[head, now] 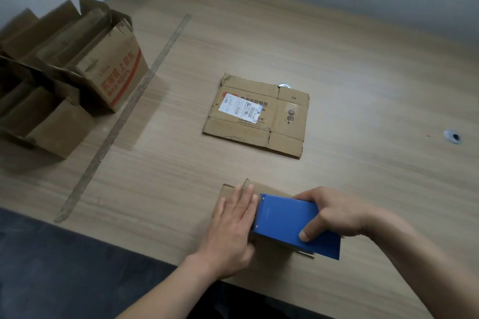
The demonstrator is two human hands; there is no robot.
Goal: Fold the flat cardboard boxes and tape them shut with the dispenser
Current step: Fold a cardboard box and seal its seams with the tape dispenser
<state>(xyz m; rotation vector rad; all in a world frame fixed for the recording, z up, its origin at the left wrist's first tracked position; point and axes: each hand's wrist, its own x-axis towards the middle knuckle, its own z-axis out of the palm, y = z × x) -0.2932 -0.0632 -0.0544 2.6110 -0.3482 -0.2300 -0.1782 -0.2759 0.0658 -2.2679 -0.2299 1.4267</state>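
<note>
A small folded cardboard box (228, 193) stands at the near edge of the table. My left hand (233, 225) lies flat on top of it, fingers straight, pressing the flaps down. My right hand (334, 215) grips a blue tape dispenser (287, 223), whose front end sits on the box right beside my left fingers. Most of the box is hidden under both hands and the dispenser. A flat, unfolded cardboard box (259, 115) with a white shipping label lies in the middle of the table.
Several open cardboard boxes (77, 70) are stacked at the left of the wooden table (363, 85). A long wooden strip (124, 116) runs diagonally beside them. A round metal object (284, 85) peeks out behind the flat box. A small dark-and-white object (452, 136) lies at the right.
</note>
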